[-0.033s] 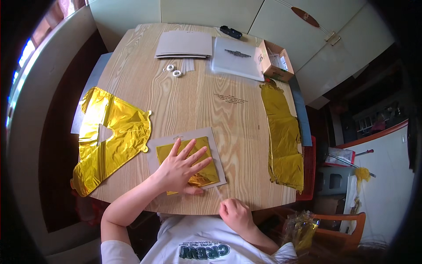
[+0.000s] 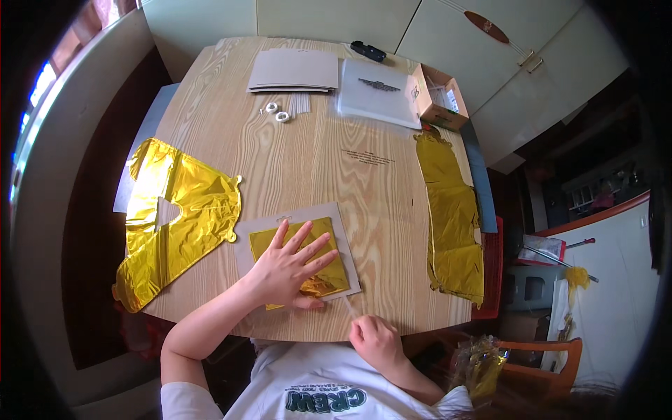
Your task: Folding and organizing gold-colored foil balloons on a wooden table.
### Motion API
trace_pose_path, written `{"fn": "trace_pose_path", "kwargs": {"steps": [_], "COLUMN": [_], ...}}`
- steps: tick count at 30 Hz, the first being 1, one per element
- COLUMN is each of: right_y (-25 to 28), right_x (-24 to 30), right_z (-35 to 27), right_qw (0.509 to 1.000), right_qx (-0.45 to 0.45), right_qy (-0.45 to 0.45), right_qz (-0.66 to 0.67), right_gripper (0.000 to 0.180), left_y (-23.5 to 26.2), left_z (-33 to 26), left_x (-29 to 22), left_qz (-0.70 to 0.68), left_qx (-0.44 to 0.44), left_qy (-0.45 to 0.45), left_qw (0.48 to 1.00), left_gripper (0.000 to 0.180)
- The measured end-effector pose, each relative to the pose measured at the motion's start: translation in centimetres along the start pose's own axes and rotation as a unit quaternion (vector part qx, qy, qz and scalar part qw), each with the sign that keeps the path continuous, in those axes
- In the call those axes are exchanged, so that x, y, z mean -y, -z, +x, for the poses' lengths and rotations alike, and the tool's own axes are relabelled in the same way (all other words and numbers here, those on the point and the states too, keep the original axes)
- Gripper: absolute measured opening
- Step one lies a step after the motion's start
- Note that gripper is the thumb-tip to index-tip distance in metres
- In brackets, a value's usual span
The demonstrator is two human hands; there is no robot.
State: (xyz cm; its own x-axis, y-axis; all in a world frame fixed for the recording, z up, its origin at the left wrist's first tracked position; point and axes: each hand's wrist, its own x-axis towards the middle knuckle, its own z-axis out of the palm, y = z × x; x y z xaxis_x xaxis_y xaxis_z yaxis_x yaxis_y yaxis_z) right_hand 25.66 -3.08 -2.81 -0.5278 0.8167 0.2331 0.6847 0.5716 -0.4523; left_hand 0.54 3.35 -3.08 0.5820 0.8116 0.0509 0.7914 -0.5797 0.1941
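Note:
My left hand [image 2: 288, 262] lies flat with fingers spread, pressing on a folded gold foil balloon [image 2: 262, 241]. Under the foil is a grey card [image 2: 323, 213] with a hanger slot at its top edge, and some foil shows below my palm. My right hand [image 2: 376, 341] is closed at the table's front edge, on a thin translucent straw [image 2: 349, 306] that points up toward the card's lower corner. To the left an unfolded flat gold foil balloon [image 2: 199, 203] is spread out. Another long, partly folded gold foil balloon [image 2: 449, 210] lies along the right edge.
At the back of the wooden table [image 2: 308, 168] are a stack of grey cards [image 2: 294, 68], clear plastic bags [image 2: 378, 91], an open cardboard box [image 2: 442, 115] and a black object [image 2: 367, 51]. Two white rolls [image 2: 281, 117] lie beside several clear straws [image 2: 301, 103]. A wooden chair [image 2: 570, 357] stands right.

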Motion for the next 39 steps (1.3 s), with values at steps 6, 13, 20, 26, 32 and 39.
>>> {"fn": "trace_pose_path", "kwargs": {"steps": [6,13,20,26,32,39], "right_y": [0.0,-0.1,-0.3,-0.3,-0.6,-0.6], "right_x": [-0.6,-0.5,-0.3,-0.3,-0.1,0.2], "right_z": [-0.3,-0.1,-0.1,-0.2,-0.1,-0.1], "right_qw": [0.999,0.999,0.999,0.999,0.999,0.999], "right_qx": [-0.007,-0.021,-0.036,-0.034,-0.027,-0.016], "right_qy": [-0.003,-0.006,-0.005,-0.009,0.018,0.029], "right_qz": [-0.039,-0.04,-0.015,0.004,-0.003,-0.019], "right_gripper": [0.016,0.016,0.018,0.017,0.018,0.018], "left_y": [-0.2,0.8,0.5,-0.3,-0.5,-0.4], "left_z": [0.0,0.0,-0.1,-0.2,-0.2,-0.3], "left_x": [0.1,-0.1,0.1,0.3,0.4,0.5], "left_qz": [-0.007,-0.036,-0.063,-0.084,-0.094,-0.116], "left_qx": [0.0,0.025,0.03,0.006,0.0,-0.008], "left_qy": [0.0,-0.014,-0.074,-0.091,-0.088,-0.087], "left_qw": [1.0,0.999,0.995,0.992,0.992,0.989], "left_gripper": [0.095,0.1,0.086,0.078,0.077,0.075]}}
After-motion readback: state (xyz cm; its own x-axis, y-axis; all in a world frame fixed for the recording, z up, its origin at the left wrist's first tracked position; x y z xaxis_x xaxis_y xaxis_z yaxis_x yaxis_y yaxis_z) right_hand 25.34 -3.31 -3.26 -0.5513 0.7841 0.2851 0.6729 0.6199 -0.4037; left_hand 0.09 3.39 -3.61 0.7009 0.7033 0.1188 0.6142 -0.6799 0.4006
